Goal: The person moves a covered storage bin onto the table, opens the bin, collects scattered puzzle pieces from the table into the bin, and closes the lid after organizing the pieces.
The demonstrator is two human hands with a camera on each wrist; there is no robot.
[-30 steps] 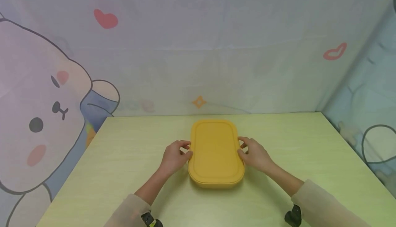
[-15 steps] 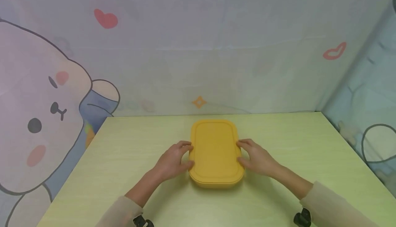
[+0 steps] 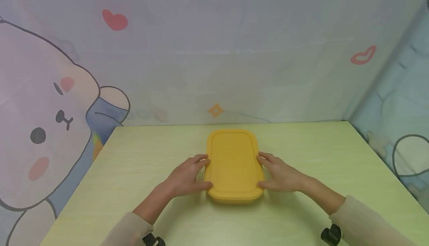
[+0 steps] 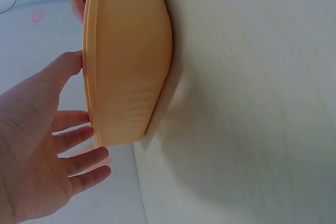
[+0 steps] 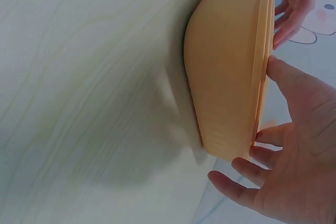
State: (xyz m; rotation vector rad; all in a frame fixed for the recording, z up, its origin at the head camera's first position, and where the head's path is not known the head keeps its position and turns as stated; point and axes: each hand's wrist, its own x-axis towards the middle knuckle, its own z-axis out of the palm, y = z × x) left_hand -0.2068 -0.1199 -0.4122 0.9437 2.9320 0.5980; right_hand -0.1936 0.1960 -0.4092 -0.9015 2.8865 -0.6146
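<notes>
A yellow lidded food container (image 3: 234,186) stands on the table, its flat lid (image 3: 232,156) seated on the rim. My left hand (image 3: 186,177) is at the lid's left edge, thumb and fingers spread apart along it. In the left wrist view the left hand's thumb (image 4: 68,66) touches the lid's edge, and the fingers are fairly straight. My right hand (image 3: 285,175) mirrors this on the right edge. The right wrist view shows the right thumb (image 5: 283,74) on the lid's edge, with loosely extended fingers near the container's far end.
The pale wooden table (image 3: 151,153) extends on both sides of the container. Behind it hangs a printed cloth (image 3: 268,82) with hearts and a cartoon animal. Another patterned cloth (image 3: 402,119) hangs along the right side.
Both thumbs have slid along the lid's edges toward the near end, and the gap between thumb and fingers has widened on each hand. The container has stayed in place.
</notes>
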